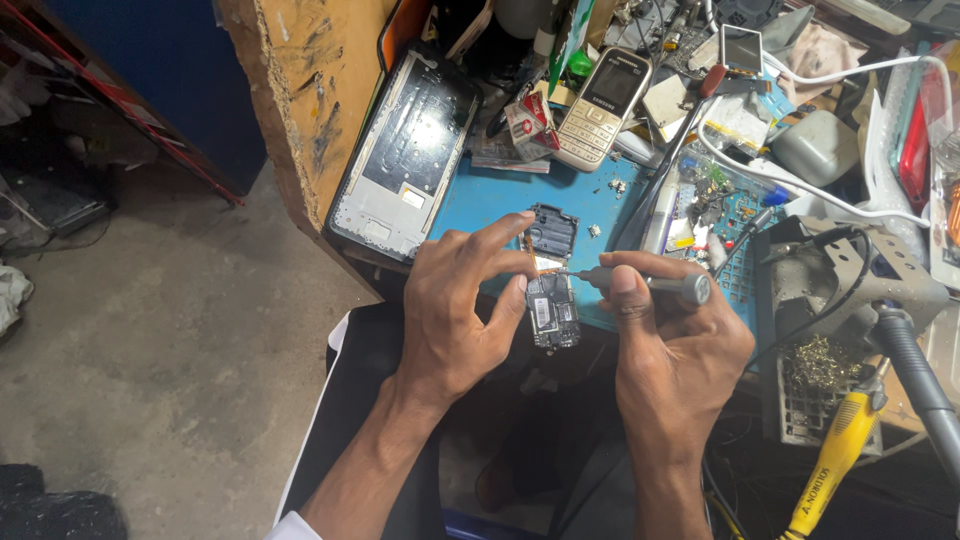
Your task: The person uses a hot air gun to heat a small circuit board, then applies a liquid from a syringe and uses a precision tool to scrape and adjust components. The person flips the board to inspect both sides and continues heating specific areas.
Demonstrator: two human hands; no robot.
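Note:
My left hand (462,300) pinches a small opened phone body (553,308), a dark circuit board with its black back frame (552,230) tilted up behind it. My right hand (672,345) grips a grey precision screwdriver (660,285), whose tip touches the top of the board near a copper-coloured strip. Both hands hover over the near edge of a blue work mat (480,200).
A large phone frame (405,150) leans at the left of the mat. A beige keypad phone (603,107) lies behind among parts, a white cable (800,190) and tools. A soldering stand (850,290) and a yellow-handled iron (835,460) sit at right. Concrete floor is at left.

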